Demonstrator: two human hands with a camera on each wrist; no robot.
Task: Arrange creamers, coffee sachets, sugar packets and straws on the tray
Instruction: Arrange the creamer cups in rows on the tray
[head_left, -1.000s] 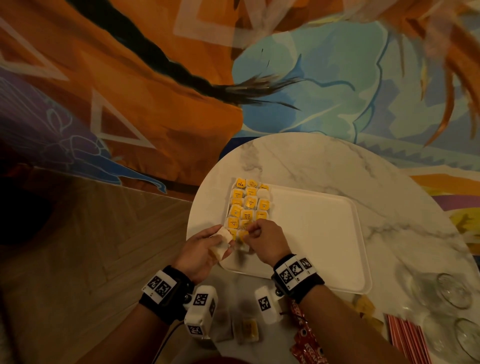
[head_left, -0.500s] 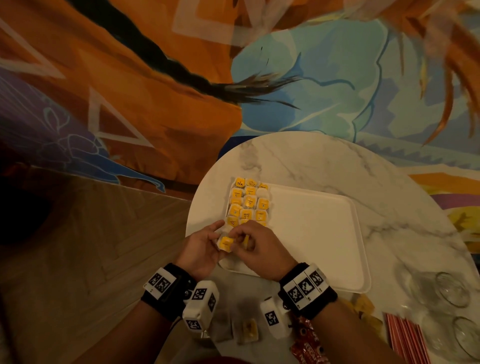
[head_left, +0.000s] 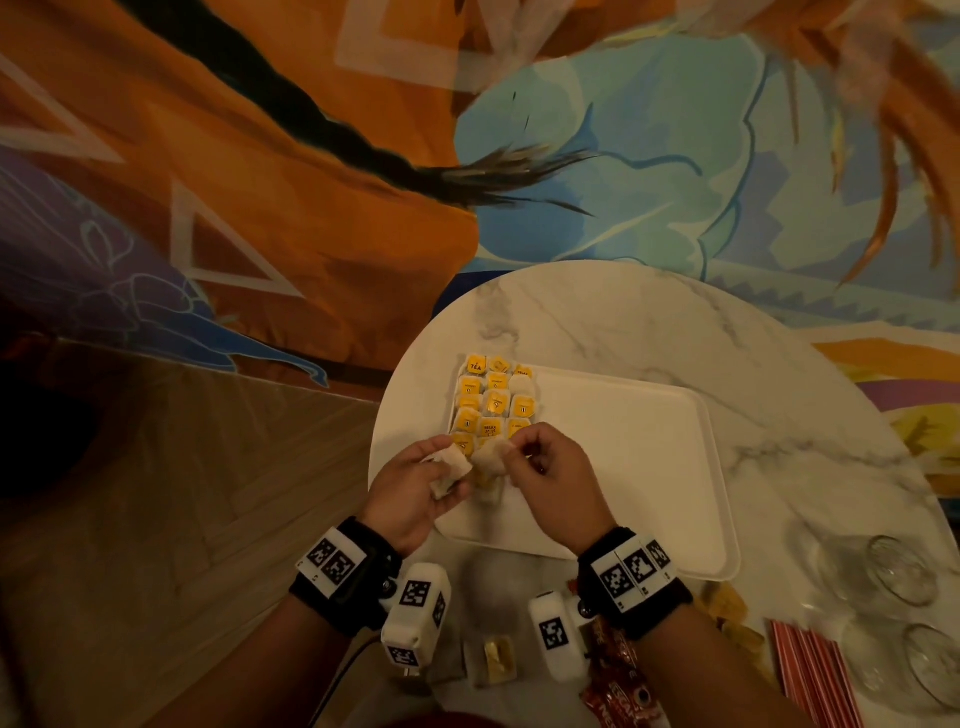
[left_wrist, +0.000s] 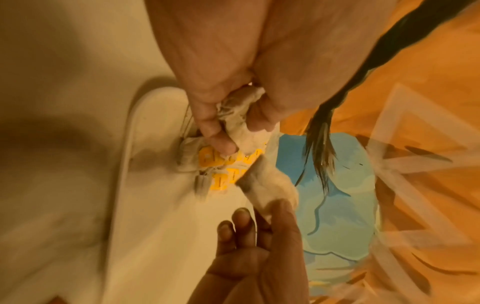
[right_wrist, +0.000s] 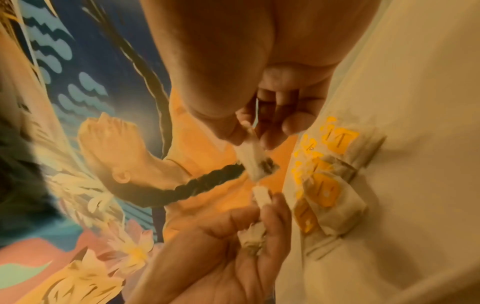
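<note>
From the head view, the white tray (head_left: 649, 467) lay on the round marble bench (head_left: 597, 322). Yellow-labelled packets (head_left: 493, 402) stood in neat rows in the tray's far left corner. Both hands worked just over the near end of these rows. The left hand (head_left: 415, 488) held a pale packet (head_left: 449, 467) in curled fingers, and the right hand (head_left: 550, 478) pinched a second pale packet (head_left: 491, 460) beside it. Red straws (head_left: 810, 670), red sachets (head_left: 618, 691) and clear glasses (head_left: 898, 571) waited on the bench near the person, outside the tray.

In the left wrist view, the picture was blurred, but the left thumb and fingers (left_wrist: 244, 218) were closed on a pale packet (left_wrist: 267, 189), above the tray's rim (left_wrist: 130, 164).

In the right wrist view, the right fingers (right_wrist: 272, 139) pinched their packet (right_wrist: 255, 162) by one edge, close to the other packet (right_wrist: 261, 197) in the left hand.

I judge that the step in hand was filling the next row. The next move would call for laying each packet flat beside the last row, without disturbing those already placed.
</note>
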